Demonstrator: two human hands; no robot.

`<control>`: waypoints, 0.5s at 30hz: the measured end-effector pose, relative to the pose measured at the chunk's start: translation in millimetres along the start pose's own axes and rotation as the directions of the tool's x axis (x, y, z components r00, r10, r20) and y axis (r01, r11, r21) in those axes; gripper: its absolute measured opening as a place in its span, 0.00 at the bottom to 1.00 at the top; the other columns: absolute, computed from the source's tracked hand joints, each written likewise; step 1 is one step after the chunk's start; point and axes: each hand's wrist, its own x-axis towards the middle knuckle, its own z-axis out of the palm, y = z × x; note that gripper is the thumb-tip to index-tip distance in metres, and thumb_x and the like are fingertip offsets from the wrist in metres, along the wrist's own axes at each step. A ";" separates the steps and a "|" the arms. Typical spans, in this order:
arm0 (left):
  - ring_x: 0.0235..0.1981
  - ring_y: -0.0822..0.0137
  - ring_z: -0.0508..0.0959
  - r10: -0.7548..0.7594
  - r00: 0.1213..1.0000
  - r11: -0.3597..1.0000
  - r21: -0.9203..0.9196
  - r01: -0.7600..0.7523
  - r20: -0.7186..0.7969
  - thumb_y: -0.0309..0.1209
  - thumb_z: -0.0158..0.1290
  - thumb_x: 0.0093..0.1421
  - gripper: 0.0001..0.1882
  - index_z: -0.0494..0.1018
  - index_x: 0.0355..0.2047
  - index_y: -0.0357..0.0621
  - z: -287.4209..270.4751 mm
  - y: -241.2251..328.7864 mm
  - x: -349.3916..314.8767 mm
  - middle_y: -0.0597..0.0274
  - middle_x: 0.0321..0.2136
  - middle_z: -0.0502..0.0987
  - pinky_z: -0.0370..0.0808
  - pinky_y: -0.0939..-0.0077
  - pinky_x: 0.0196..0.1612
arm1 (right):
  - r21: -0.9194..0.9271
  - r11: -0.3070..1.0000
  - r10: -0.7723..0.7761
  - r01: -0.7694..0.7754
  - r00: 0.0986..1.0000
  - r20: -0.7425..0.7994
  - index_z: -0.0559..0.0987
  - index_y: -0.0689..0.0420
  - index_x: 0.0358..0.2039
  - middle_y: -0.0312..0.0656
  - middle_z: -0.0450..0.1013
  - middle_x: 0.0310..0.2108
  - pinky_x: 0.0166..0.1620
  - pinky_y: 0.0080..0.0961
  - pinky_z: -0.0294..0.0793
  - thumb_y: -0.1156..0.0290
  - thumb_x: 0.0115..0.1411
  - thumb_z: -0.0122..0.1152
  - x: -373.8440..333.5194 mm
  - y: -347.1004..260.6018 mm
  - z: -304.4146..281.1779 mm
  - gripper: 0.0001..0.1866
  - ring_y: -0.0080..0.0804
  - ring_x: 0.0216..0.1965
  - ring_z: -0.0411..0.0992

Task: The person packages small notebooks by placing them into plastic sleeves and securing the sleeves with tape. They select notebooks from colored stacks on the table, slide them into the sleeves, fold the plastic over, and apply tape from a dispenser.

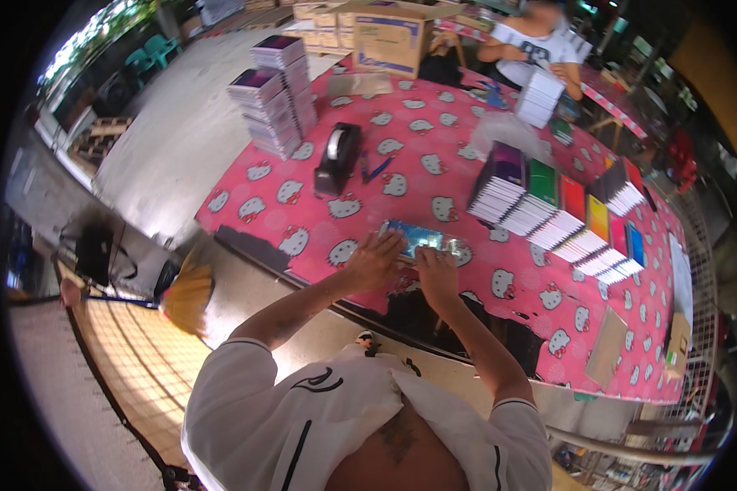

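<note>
Nearest the viewer, both forearms reach forward from a white shirt over the near edge of the counter, which is draped in a pink cloth printed with white cat faces. The left hand lies with its fingers spread and flat, pressing down on the near left end of a small blue packet in clear wrap. The right hand sits just beside it, fingers curled down onto the packet's near edge, pinching or pressing the wrap; the two hands almost touch each other. The packet lies flat on the cloth close to the near edge, roughly in the middle of the scene. Farther off and to the left stands a black tape dispenser, with a blue pen just to its right. To the right of the packet, a row of notebook stacks with purple, green, red, yellow and blue covers runs slanting toward the near right. Near the right edge a brown flat board lies on the cloth. Beyond the dispenser, on the far left corner, rises a tall pile of notebooks. At the far side stands a cardboard box, and another person in a white shirt holds a white stack.
</note>
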 end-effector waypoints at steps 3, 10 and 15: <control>0.59 0.48 0.70 -0.185 0.979 0.973 0.125 0.195 -0.089 0.41 0.49 0.66 0.20 0.73 0.52 0.41 4.1 -70.9 -22.6 0.44 0.55 0.72 0.69 0.55 0.58 | 0.007 1.000 0.001 -0.001 0.999 -0.053 0.77 0.56 0.50 0.35 0.74 0.45 0.55 0.34 0.64 0.61 0.56 0.64 3.0 -3.5 -1.7 0.22 0.29 0.48 0.73; 0.34 0.62 0.80 -0.874 0.451 0.252 -0.622 0.741 0.183 0.34 0.61 0.58 0.12 0.80 0.41 0.43 -63.8 -230.4 36.2 0.56 0.37 0.78 0.77 0.68 0.37 | 0.039 0.998 0.045 -0.044 0.998 -0.045 0.77 0.54 0.49 0.34 0.73 0.44 0.53 0.35 0.64 0.62 0.57 0.64 2.2 -10.5 -5.3 0.20 0.29 0.49 0.73; 0.30 0.69 0.79 -0.813 0.577 0.214 -0.881 0.421 0.078 0.34 0.63 0.55 0.14 0.80 0.37 0.35 -29.8 -242.6 10.5 0.64 0.27 0.80 0.76 0.72 0.34 | 0.090 0.994 0.067 -0.064 0.997 -0.036 0.77 0.54 0.49 0.34 0.73 0.44 0.53 0.36 0.63 0.63 0.57 0.64 2.2 -12.6 -4.6 0.20 0.29 0.49 0.72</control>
